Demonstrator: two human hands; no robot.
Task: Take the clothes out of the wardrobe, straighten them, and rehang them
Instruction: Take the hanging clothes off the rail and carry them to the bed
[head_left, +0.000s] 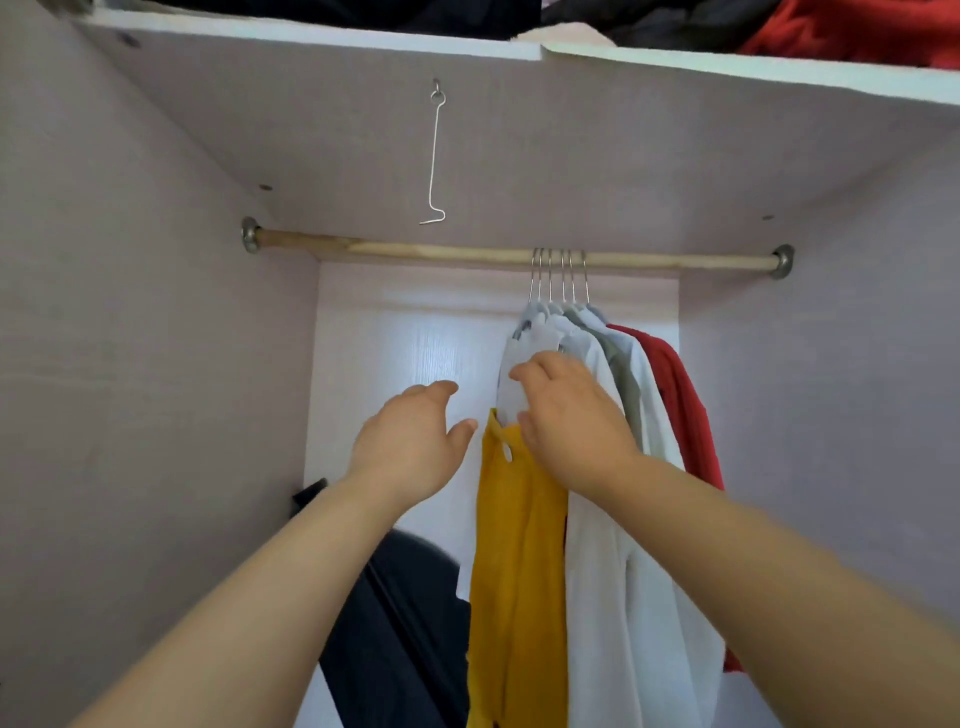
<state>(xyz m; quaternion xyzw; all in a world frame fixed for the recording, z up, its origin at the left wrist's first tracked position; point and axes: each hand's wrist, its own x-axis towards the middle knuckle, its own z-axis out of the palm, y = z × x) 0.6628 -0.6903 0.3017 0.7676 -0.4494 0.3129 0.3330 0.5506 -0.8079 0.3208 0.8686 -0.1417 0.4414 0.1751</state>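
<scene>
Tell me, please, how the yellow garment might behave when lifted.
The yellow garment is probably floppy: it hangs in soft folds. Likely light, since a thin wire hanger carries it. It may slide along the wooden rail.

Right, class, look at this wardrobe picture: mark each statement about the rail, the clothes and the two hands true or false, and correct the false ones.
1. The hangers are bunched together on the wooden rail. True.
2. The left hand grips the yellow garment. False: the left hand is open and holds nothing, to the left of the yellow garment.
3. The red garment hangs leftmost in the bunch. False: the red garment is rightmost.
4. A wire hook hangs from the underside of the shelf above the rail. True.
5. The right hand grips the white garment at the left of the bunch. True.
</scene>
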